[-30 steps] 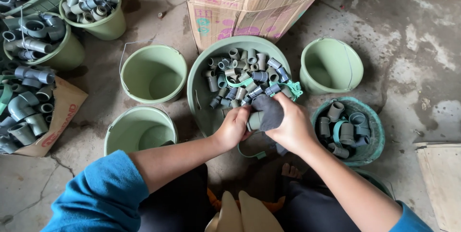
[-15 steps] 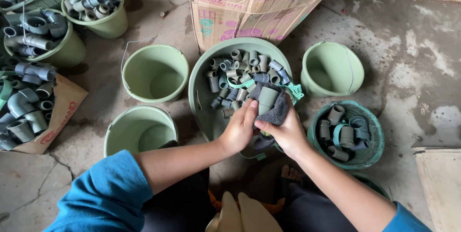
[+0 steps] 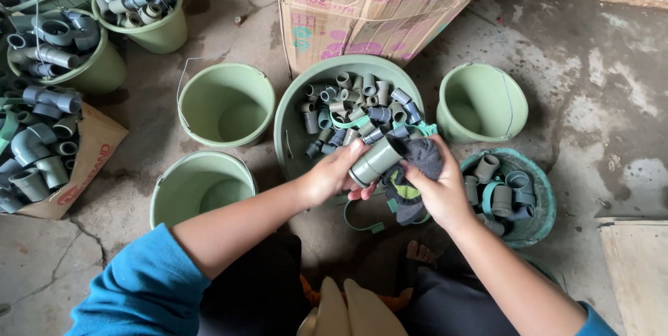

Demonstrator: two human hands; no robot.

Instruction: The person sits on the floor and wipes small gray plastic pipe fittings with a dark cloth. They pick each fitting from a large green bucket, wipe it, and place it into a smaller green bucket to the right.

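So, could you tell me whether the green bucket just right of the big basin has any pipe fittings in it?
No, that green bucket shows only its bare inside, unlike the basin.

There is a single view, from a camera worn on the person's head, looking almost straight down at the concrete floor (image 3: 591, 85) from above the lap. It sits close: the forearms enter from the near edge, and the left hand (image 3: 327, 176) and right hand (image 3: 438, 190) meet about mid-frame. The far edge cuts off a cardboard box (image 3: 376, 9); the left edge crops what seem to be more buckets of fittings (image 3: 62, 51). With only one camera, no second view shares the scene.
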